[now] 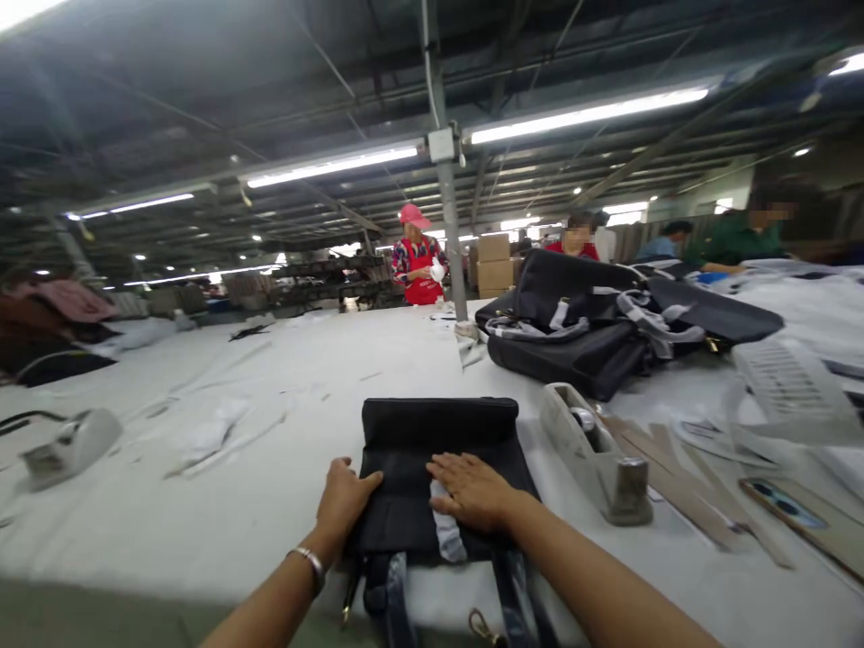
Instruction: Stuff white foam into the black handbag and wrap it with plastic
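A black bag (pixel 405 513) lies flat on the white table in front of me, its straps (pixel 398 594) hanging toward me over the near edge. My left hand (pixel 347 495) rests at the bag's left side, thumb on top and the other fingers at the edge, partly hidden. Flat on the middle of the bag lies my right hand (pixel 472 490), fingers stretched out. Under its palm a strip of whitish wrapping (pixel 449 531) sticks out toward me. Gold-coloured metal clips (pixel 482 621) dangle near the straps.
A tape dispenser (pixel 594 459) stands right of the bag, beside brown strips (pixel 681 477) and a phone (pixel 803 517). Behind them is a pile of black bags (pixel 580 324). Another dispenser (pixel 71 445) sits far left. A pole (pixel 451 225) rises from the table; several people work beyond.
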Demonstrator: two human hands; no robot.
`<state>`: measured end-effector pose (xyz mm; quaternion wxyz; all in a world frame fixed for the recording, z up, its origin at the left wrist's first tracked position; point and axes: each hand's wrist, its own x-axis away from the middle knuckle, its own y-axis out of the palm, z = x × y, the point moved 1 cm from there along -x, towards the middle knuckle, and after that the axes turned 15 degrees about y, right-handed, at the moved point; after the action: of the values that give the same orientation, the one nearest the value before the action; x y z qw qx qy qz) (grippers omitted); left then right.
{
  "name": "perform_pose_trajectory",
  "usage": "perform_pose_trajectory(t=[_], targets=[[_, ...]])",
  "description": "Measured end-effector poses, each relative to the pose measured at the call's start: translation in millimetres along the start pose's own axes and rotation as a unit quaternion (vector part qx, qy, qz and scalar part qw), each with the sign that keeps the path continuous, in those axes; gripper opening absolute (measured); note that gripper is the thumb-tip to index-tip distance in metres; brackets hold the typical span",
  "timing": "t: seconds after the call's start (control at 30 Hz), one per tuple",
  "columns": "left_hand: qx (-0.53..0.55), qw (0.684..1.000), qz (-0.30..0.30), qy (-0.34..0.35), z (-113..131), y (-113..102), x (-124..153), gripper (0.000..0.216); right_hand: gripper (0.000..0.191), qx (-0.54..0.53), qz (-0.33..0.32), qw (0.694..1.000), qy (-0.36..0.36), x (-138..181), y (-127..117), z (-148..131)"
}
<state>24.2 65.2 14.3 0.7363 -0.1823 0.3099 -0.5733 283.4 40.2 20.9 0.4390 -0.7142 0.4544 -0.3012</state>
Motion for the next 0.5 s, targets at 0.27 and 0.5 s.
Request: perform_pose_trajectory(t=[0.27,0.5], targets=[[0.235,0.954,-0.156,-0.102,23.5,-13.8,7.0,0.045,0.067,0.048,0.005,0.999,0.002,5.5,-3.3,-5.2],[0.363,0.900,-0.201,-0.131,29.9,-21.8,28.6,0.055,0.070,0.010,0.034,0.999,-0.005,12.6,-4.7,-7.5]])
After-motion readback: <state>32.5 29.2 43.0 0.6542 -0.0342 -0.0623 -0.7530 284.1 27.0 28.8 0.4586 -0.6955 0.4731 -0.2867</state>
